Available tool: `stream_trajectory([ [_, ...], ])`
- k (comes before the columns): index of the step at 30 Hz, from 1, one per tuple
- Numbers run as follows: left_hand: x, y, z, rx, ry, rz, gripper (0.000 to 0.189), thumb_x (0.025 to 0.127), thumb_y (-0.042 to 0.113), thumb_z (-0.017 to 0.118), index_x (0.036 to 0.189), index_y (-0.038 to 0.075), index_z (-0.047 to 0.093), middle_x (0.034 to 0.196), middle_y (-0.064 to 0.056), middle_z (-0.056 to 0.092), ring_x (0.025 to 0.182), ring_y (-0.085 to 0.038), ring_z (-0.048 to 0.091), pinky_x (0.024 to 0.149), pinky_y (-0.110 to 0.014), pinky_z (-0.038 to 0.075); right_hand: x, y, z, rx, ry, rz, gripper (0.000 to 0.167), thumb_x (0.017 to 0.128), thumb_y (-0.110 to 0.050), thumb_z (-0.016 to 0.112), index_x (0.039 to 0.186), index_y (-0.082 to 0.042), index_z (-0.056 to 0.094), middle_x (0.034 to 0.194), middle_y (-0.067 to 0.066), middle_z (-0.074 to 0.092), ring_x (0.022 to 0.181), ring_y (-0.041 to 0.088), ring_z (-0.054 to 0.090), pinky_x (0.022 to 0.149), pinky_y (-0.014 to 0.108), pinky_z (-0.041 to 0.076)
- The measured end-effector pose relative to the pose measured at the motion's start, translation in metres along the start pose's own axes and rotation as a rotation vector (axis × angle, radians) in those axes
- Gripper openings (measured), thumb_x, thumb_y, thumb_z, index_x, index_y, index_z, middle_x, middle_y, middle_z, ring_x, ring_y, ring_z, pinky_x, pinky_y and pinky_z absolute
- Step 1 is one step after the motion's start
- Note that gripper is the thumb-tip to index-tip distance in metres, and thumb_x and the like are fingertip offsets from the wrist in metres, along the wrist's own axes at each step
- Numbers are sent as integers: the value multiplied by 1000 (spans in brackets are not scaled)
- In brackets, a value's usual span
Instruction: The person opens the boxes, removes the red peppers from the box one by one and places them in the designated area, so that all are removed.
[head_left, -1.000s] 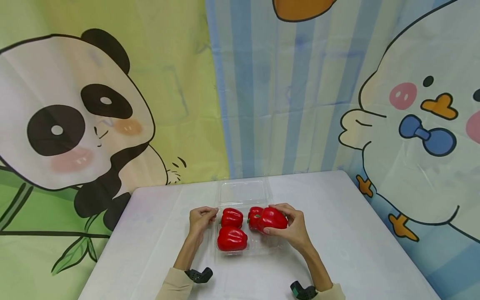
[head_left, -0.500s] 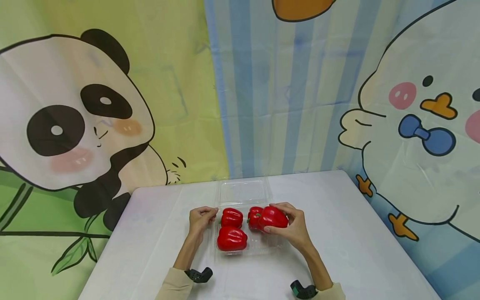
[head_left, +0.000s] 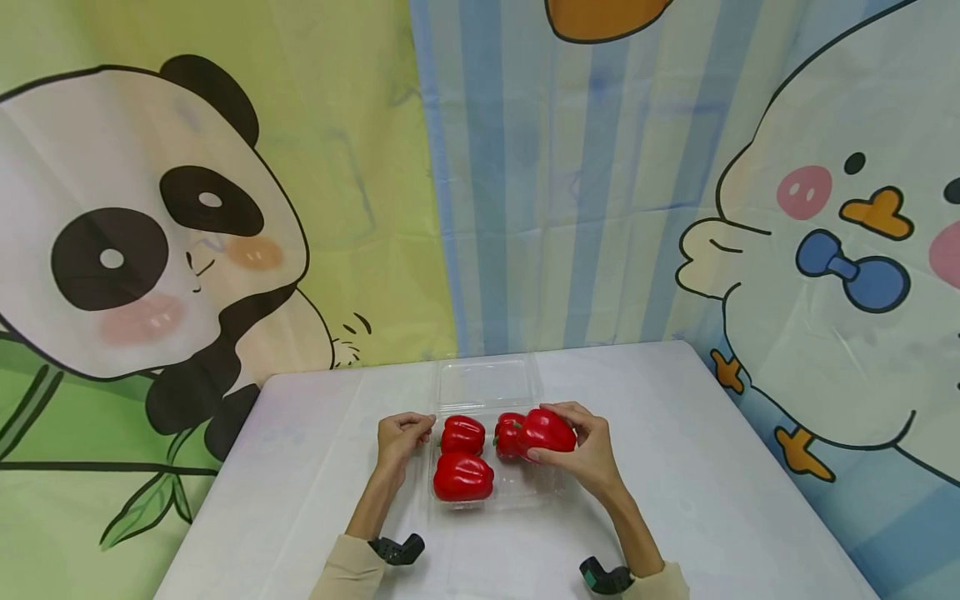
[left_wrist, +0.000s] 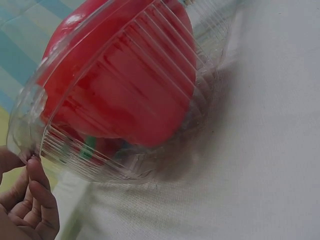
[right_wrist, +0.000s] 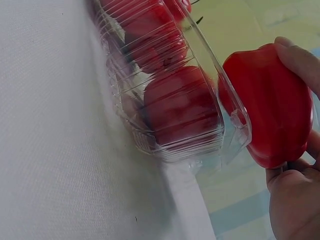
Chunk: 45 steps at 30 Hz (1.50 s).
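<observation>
Head view: near left, one red pepper [head_left: 463, 477] in one clear container [head_left: 521, 490]; the right hand [head_left: 588, 450] grips a second pepper [head_left: 549, 430] above its right side; two far peppers [head_left: 462, 435] inside — four altogether. Left wrist view alone clearly shows the left hand [left_wrist: 30, 205] pinching the container.

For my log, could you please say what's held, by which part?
Right grip: glossy red bell pepper, by opposite sides; left grip: clear plastic box, by its rim.

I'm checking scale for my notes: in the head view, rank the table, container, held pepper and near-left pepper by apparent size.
1. Table
2. Container
3. Held pepper and near-left pepper: too alike to rank.
</observation>
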<state>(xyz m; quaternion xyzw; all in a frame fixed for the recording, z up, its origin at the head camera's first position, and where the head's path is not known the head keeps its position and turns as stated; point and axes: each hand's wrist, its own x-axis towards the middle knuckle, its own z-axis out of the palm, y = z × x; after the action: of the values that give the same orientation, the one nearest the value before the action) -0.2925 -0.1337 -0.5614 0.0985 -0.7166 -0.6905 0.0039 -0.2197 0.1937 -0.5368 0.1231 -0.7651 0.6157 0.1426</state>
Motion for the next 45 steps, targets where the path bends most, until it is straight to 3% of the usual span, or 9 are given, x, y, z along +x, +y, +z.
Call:
stream_trajectory([
  [22, 1, -1, 0, 31, 22, 6, 20, 97, 11, 82, 94, -9, 79, 69, 0, 71, 61, -10, 62, 59, -21, 52, 8, -1, -2, -26, 29, -27, 60, 77, -14, 99, 134, -14, 77, 131, 10, 75, 121, 16, 68, 99, 22, 59],
  [29, 2, -1, 1, 35, 23, -4, 19, 97, 12, 83, 95, -7, 80, 68, 2, 70, 61, -9, 62, 60, -20, 52, 10, -1, -4, -26, 50, -13, 63, 77, -15, 99, 135, -7, 75, 133, 8, 74, 122, 20, 68, 99, 23, 59],
  [37, 1, -2, 2, 43, 25, -12, 19, 98, 12, 81, 96, -6, 80, 70, 1, 71, 62, -9, 61, 60, -20, 52, 9, 1, -6, -45, 75, 0, 64, 76, -19, 101, 135, -17, 76, 134, 5, 74, 123, 24, 68, 99, 27, 61],
  [45, 2, -3, 2, 38, 24, -3, 18, 97, 11, 82, 95, -7, 80, 69, 1, 70, 62, -10, 62, 60, -21, 52, 10, 0, -8, -41, 94, 11, 66, 75, -19, 102, 136, -15, 76, 134, 5, 74, 124, 27, 68, 97, 26, 61],
])
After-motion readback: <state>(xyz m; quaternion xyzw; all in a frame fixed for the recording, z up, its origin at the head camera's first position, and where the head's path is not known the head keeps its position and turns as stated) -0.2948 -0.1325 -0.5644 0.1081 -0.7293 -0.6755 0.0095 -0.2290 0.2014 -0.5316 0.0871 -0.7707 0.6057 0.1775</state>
